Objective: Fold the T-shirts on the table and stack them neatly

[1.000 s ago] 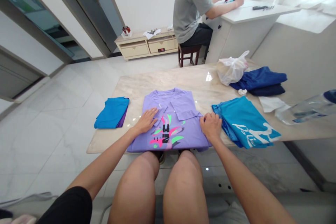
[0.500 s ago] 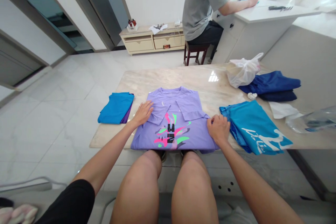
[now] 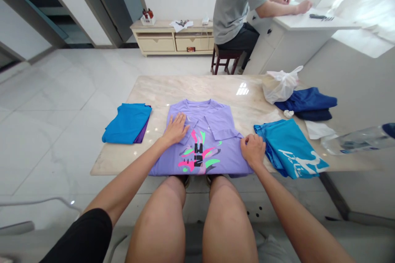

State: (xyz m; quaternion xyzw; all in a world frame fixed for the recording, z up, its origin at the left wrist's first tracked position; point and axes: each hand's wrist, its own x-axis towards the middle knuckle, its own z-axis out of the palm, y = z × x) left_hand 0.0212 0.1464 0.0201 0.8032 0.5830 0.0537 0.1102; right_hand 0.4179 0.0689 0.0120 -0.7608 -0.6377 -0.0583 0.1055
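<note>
A lavender T-shirt with a pink, green and black print lies on the table in front of my knees, its sleeves folded inward over the front. My left hand rests flat on the folded left sleeve, fingers stretched out. At the shirt's right edge, the fingers of my right hand are curled on the cloth, their tips partly hidden. Just right of that hand is a folded teal garment with white lettering. Over on the left lies a folded blue garment, with purple cloth showing beneath it.
The marble-look table also bears a white plastic bag, dark blue clothes, white paper and a clear bottle on its right side. A person in a grey shirt sits at a white counter beyond.
My left hand has slid inward from the shirt's left edge onto the folded sleeve. My right hand stays at the right edge. The whole view has shifted slightly.
</note>
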